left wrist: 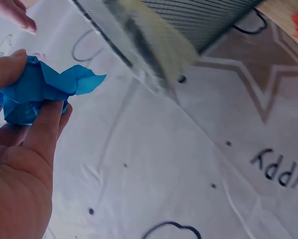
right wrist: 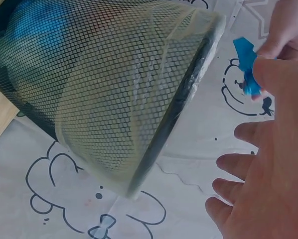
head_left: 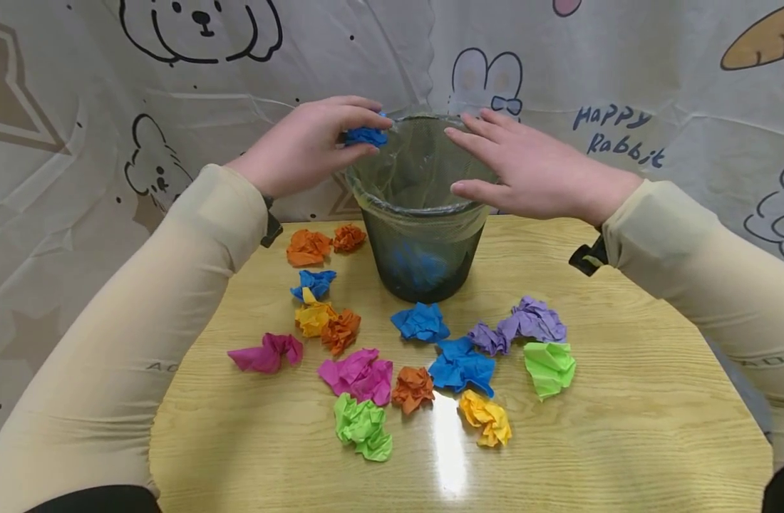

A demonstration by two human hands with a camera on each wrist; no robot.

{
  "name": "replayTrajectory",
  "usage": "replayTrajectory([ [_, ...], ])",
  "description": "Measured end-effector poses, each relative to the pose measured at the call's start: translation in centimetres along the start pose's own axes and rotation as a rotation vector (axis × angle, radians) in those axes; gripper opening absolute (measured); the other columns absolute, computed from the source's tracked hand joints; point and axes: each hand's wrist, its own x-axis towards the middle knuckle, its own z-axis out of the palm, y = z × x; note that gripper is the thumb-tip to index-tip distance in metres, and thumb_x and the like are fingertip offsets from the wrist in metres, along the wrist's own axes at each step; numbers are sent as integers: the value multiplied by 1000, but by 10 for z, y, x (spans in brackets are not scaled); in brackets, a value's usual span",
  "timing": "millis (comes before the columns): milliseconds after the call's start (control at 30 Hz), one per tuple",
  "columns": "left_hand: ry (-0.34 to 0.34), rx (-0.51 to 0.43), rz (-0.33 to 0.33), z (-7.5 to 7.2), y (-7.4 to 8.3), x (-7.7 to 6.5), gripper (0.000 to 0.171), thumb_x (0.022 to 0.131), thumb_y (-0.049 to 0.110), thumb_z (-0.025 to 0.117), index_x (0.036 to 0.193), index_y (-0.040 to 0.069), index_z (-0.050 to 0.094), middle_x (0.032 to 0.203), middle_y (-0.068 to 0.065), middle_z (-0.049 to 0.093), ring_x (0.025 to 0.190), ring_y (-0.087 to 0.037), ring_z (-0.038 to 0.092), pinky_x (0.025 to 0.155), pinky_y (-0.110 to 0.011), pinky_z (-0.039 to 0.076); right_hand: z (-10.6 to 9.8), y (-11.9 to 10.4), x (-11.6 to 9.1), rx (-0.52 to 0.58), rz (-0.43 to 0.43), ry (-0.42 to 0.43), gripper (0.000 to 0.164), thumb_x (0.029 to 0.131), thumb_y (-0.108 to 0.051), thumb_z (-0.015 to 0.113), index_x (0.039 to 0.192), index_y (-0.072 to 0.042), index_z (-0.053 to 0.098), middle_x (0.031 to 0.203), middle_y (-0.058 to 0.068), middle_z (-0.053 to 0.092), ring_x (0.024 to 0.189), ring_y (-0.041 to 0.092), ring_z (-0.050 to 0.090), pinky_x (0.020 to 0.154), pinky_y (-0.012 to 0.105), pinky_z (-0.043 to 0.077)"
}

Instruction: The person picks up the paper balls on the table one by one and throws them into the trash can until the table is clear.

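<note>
Pinches a crumpled blue ball (head_left: 366,137) between thumb and fingers of the left hand (head_left: 315,142), above the left rim of a bag-lined mesh bin (head_left: 443,224). Holds the right hand (head_left: 533,164) at the right rim with fingers spread. Shows blue paper (head_left: 418,265) low inside, through the mesh. Has two orange balls (head_left: 308,247) on the desk (head_left: 623,442) just left of the bin, and nearer, bunched together, a blue scrap (head_left: 313,283), a yellow scrap (head_left: 313,318) and a rust scrap (head_left: 341,331). Has a blue wad (head_left: 421,323) in front of the base, between bin and near edge, with purple paper (head_left: 538,320) and a green wad (head_left: 550,370) to the right. Faces a printed cloth (head_left: 674,85) hanging on the far side.
</note>
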Motion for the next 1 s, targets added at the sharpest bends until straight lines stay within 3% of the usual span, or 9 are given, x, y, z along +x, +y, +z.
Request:
replayTrajectory([
  [167, -23, 4, 17, 7, 11, 20, 43, 105, 19, 61, 147, 13, 58, 156, -8, 46, 136, -23, 51, 111, -35, 44, 2, 3, -4, -2, 2, 3, 82, 105, -62, 37, 166, -15, 10, 171, 14, 5, 156, 35, -3, 124, 55, 5],
  [400, -118, 14, -9, 26, 11, 35, 44, 106, 21, 59, 149, 14, 56, 159, -9, 42, 144, -25, 43, 116, -38, 38, 5, 8, -9, -11, 15, -10, 83, 105, -62, 38, 166, -14, 10, 170, 16, 5, 156, 36, -3, 124, 56, 5],
  [733, -166, 42, -4, 37, 11, 40, 49, 106, 21, 59, 154, 17, 50, 162, -9, 38, 147, -26, 38, 119, -41, 33, 8, 9, -10, -16, 21, -23, 83, 105, -63, 37, 166, -14, 10, 171, 14, 4, 156, 36, -3, 124, 56, 5],
  [1000, -201, 45, -101, 37, 9, 35, 70, 105, 52, 50, 165, 33, 19, 171, -1, 9, 156, -25, 15, 124, -47, 18, 10, 7, -10, -25, 16, -25, 83, 105, -63, 37, 166, -13, 12, 170, 17, 7, 156, 38, -2, 124, 57, 6],
])
